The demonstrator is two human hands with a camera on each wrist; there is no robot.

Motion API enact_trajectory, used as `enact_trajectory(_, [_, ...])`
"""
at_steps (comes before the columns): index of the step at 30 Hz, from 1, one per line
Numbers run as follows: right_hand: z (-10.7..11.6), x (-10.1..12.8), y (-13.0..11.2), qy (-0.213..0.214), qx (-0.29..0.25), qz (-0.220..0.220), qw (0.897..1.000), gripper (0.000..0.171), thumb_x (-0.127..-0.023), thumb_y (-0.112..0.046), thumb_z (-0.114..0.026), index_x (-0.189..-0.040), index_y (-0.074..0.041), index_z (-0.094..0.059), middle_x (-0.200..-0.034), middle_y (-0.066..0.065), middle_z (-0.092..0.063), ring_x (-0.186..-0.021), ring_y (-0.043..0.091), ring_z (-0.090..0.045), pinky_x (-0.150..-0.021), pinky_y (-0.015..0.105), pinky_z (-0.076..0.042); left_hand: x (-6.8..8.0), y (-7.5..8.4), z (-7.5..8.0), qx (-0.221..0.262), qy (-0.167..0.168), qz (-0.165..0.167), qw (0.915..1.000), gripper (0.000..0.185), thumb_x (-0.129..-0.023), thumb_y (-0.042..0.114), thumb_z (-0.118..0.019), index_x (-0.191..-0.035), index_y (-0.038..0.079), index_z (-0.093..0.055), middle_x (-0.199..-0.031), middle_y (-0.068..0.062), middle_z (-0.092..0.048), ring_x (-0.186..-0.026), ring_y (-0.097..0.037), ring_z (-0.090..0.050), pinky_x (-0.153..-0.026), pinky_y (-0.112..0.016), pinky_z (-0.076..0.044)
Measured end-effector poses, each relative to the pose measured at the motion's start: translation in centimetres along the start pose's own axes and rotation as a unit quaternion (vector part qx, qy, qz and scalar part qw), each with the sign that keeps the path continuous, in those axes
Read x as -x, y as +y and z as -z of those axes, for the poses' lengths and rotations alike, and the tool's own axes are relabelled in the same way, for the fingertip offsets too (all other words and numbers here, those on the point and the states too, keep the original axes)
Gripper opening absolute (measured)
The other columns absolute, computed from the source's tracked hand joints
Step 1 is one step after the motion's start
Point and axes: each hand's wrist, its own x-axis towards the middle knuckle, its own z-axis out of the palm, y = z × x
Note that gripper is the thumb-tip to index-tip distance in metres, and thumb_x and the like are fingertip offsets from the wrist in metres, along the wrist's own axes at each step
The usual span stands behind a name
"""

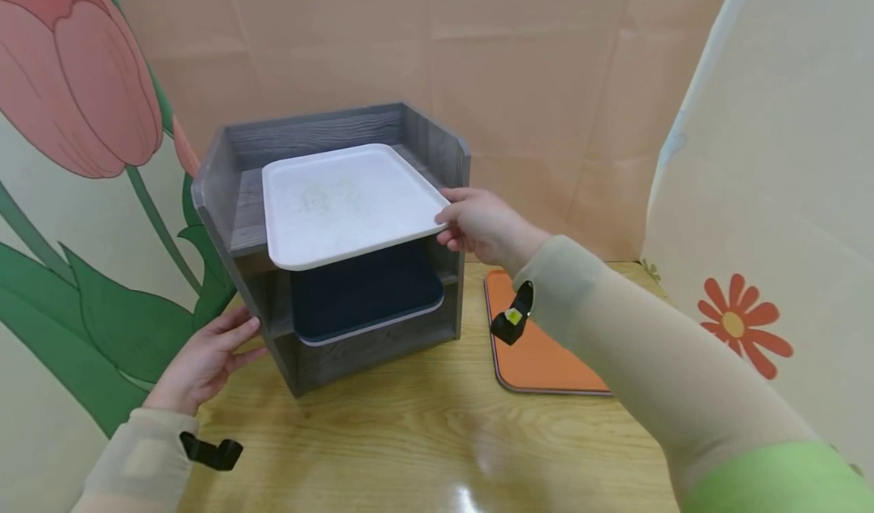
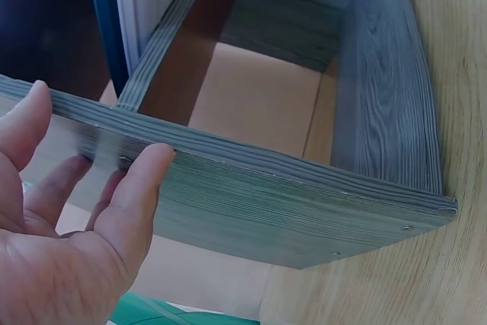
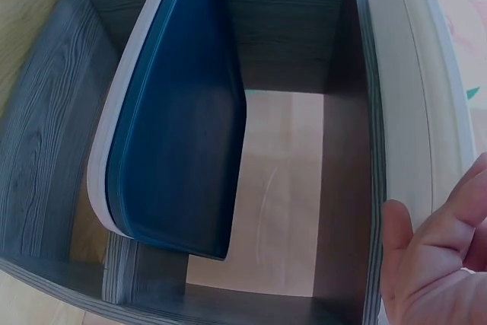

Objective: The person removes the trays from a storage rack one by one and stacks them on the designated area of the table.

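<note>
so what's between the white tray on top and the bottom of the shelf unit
In the head view, a dark blue tray lies on the middle shelf, below the white tray and above the shelf unit's bottom. The right wrist view shows it too.

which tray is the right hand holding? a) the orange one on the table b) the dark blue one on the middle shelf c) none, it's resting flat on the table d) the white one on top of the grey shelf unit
d: the right hand grips the corner of the white tray on top of the grey shelf unit, while the dark blue tray sits on the shelf below and the orange tray lies untouched on the table.
</note>
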Motion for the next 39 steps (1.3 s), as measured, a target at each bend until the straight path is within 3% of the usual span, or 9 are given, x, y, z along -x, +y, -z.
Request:
enact_trajectory(8, [0.2,0.1,-0.1,-0.002,-0.024,0.001,1.0,0.061,-0.095,0.004,-0.047,-0.151,-0.014,-0.031,-0.101,0.015,-0.054,-0.051,0.011,-0.051,-0.047,0.017,-0.044,0.0,0.7,0.1,-0.013,0.013,0.003,0.9998,0.076,-0.1,0.026,-0.055,-0.153,0.0,-0.007,-0.156,-0.02,-0.009,-0.111,0.002,-0.046,-0.092,-0.032,-0.051])
enact_trajectory(13, [0.4,0.3,-0.2,0.018,-0.036,-0.007,0.999,0.054,-0.098,0.002,-0.044,-0.148,-0.015,-0.037,-0.115,0.016,-0.056,-0.052,0.012,-0.05,-0.047,0.018,-0.042,0.0,0.8,0.2,0.0,0.008,0.001,1.0,0.075,-0.099,0.022,-0.055,-0.153,-0.003,-0.009,-0.15,-0.015,-0.022,-0.107,0.002,-0.052,-0.091,-0.033,-0.052])
enact_trajectory(20, [0.4,1.0,-0.5,0.045,-0.062,-0.01,0.997,0.055,-0.097,0.003,-0.042,-0.148,-0.017,-0.037,-0.122,0.014,-0.054,-0.049,0.012,-0.047,-0.045,0.018,-0.04,0.0,0.9,0.3,-0.005,0.001,-0.003,1.0,0.076,-0.099,0.021,-0.055,-0.153,-0.002,-0.007,-0.146,-0.014,-0.024,-0.107,0.002,-0.052,-0.089,-0.032,-0.053])
enact_trajectory(26, [0.7,1.6,-0.8,0.057,-0.065,0.004,0.996,0.056,-0.097,0.003,-0.042,-0.148,-0.018,-0.038,-0.128,0.012,-0.051,-0.049,0.012,-0.046,-0.046,0.018,-0.04,-0.1,0.8,0.4,-0.002,-0.006,-0.005,1.0,0.075,-0.1,0.02,-0.055,-0.154,0.0,-0.007,-0.148,-0.015,-0.021,-0.108,0.003,-0.051,-0.092,-0.035,-0.052])
enact_trajectory(39, [2.2,2.8,-1.1,0.032,-0.041,0.069,0.996,0.058,-0.096,0.004,-0.046,-0.149,-0.018,-0.039,-0.135,0.011,-0.046,-0.048,0.013,-0.043,-0.046,0.018,-0.039,0.0,0.5,0.3,0.001,-0.018,-0.019,0.9997,0.075,-0.1,0.019,-0.054,-0.153,-0.001,-0.004,-0.15,-0.016,-0.018,-0.11,0.005,-0.051,-0.092,-0.034,-0.051])
